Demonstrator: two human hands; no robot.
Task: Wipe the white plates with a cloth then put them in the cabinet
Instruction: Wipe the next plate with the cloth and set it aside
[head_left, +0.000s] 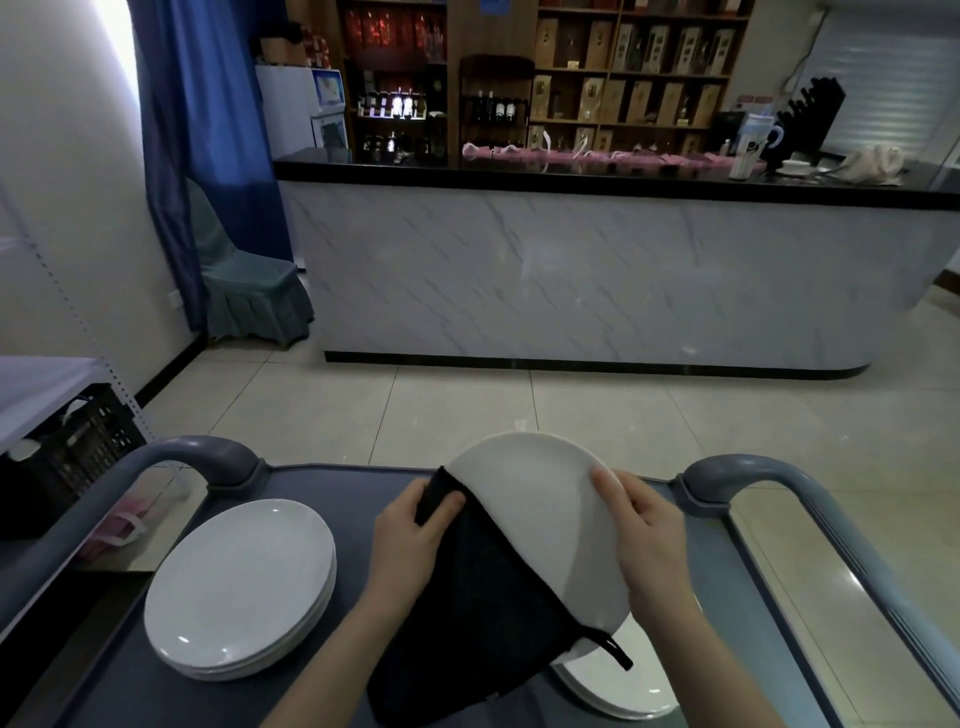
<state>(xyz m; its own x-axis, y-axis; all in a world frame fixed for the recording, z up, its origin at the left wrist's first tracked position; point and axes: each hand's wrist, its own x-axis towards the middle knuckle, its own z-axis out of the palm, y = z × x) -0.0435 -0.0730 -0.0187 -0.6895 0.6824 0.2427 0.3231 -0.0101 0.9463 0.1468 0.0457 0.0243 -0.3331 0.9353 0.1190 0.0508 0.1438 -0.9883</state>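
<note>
I hold a white plate (540, 512) tilted above the grey cart (322, 488). My right hand (647, 540) grips its right rim, thumb on the face. My left hand (408, 535) pinches a black cloth (478, 613) against the plate's left edge; the cloth drapes over the lower left of the plate and hangs down. A stack of white plates (239, 587) lies on the cart to the left. Another white plate (618, 686) lies on the cart under the held one, mostly hidden.
The cart has curved grey handles at the left (202, 452) and right (748, 473). A black crate (67, 457) stands at the far left. Across the tiled floor is a marble-fronted counter (571, 275) with shelves behind, and a covered chair (244, 280) by a blue curtain.
</note>
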